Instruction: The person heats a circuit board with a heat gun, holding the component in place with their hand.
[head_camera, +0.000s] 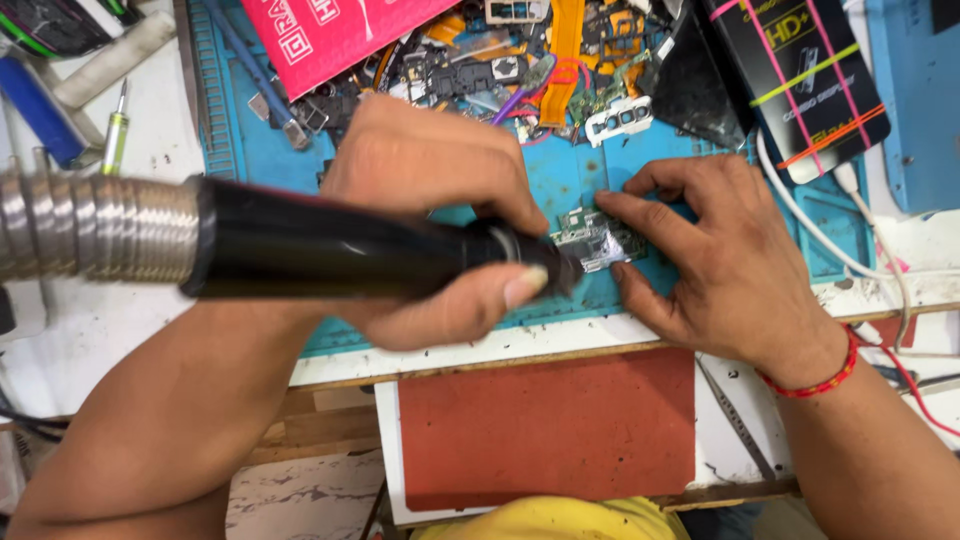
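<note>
A black, cylindrical hot-air tool handle (330, 250) with a ribbed silver metal hose (95, 228) lies nearly level across the scene, its long axis running left to right and its nozzle end pointing right at one small green circuit board with silver metal shielding (592, 240). The board sits on a blue rubber work mat (840, 225) near the front edge of the white bench (130, 320), just right of centre. The left hand (440, 215) is curled tight around the handle's front end, thumb beneath and fingers over the top. The right hand (715, 265) lies spread and flat on the mat, its forefinger and thumb touching the board's far and near right edges; a red bead bracelet (825, 375) circles that wrist. At the far side of the mat lies a heap of loose phone parts with orange flex cables (565, 40), flanked by one pink box (335, 35) and one black box (800, 70).
</note>
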